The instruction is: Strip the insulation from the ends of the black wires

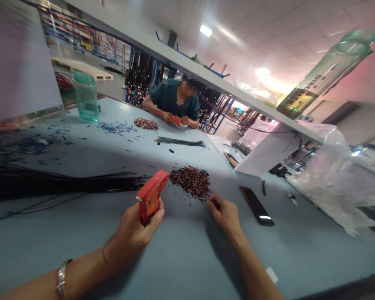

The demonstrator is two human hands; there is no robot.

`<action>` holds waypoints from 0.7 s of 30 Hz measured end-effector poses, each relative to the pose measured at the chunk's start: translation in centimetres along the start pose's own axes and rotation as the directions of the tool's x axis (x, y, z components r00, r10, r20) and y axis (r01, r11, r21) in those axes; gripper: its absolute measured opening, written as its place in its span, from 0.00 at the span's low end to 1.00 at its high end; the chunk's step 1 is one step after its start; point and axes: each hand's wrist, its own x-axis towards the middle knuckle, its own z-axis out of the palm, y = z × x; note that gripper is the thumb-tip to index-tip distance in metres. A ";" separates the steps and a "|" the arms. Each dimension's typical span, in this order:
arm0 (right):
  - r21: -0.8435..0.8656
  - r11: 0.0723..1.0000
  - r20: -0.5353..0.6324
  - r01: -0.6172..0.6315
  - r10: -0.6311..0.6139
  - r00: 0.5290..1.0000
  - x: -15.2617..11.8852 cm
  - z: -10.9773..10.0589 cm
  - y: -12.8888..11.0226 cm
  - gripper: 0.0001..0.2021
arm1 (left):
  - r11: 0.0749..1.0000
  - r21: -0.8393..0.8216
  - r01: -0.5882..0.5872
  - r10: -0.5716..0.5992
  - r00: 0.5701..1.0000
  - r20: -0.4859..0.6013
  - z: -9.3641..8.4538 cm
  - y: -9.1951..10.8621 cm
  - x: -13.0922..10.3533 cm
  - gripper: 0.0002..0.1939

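Note:
My left hand (136,233) is wrapped round the handle of a red and orange wire stripper (153,193), its head raised above the table. Behind the tool, the tips of a long bundle of black wires (81,183) come in from the left. A heap of small black and copper-coloured wire bits (190,182) lies just past the stripper's head. At the near right edge of that heap is my right hand (225,212), with fingers curled together; whatever they may hold is hidden.
A phone (256,206) lies right of my right hand. Blue scraps (34,143) and a green bottle (86,98) are at the left. Across the table (181,258) a person (176,102) holds another orange tool. A shelf beam (206,77) and plastic bags (328,179) border the right.

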 end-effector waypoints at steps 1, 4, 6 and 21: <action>0.018 1.000 0.010 0.024 -0.024 1.000 -0.1 0.1 -0.3 0.13 | 1.000 0.013 0.001 -0.001 1.000 0.008 0.0 0.1 0.0 0.07; 0.060 0.993 0.055 0.104 -0.107 0.993 -0.6 0.6 -1.6 0.11 | 0.997 0.063 -0.035 0.033 0.999 0.031 0.0 0.0 -0.2 0.07; 0.055 0.993 0.049 0.100 -0.103 0.994 -0.8 1.1 -2.1 0.10 | 0.991 0.099 -0.090 0.085 0.995 0.050 0.0 -0.2 -0.5 0.05; 0.540 0.839 0.060 -0.067 0.041 0.997 -1.1 -0.7 -2.4 0.11 | 0.878 0.143 -0.457 0.418 0.878 0.234 0.8 -0.8 -1.1 0.08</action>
